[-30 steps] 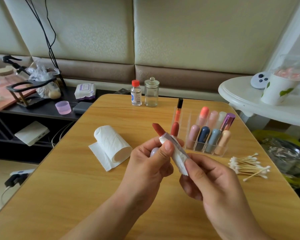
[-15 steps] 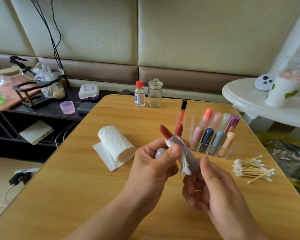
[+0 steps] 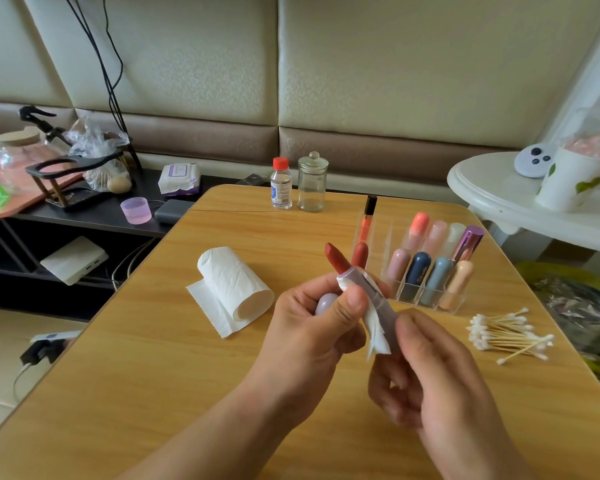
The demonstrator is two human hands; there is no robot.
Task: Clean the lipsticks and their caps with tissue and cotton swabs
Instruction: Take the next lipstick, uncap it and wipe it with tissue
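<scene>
Pinching a scrap of white tissue (image 3: 374, 327) against the barrel of one open lipstick (image 3: 368, 289), the left hand (image 3: 312, 337) has its thumb curled over the tube, with one lilac cap (image 3: 326, 303) tucked behind its fingers. The right hand (image 3: 430, 379) grips the tube's lower end, fingers curled around it. The red-brown bullet points up and away, above the wooden table (image 3: 153, 393). Just beyond stands one clear organiser (image 3: 413, 296) holding ten pieces as far as can be counted: a front row of four capsules, a back row of four, and two at its left end. One tissue roll (image 3: 232, 287) lies to the left, one loose pile of cotton swabs (image 3: 510, 336) to the right. At the far edge stand two containers: a red-capped bottle (image 3: 280, 184) and a glass jar (image 3: 312, 183).
</scene>
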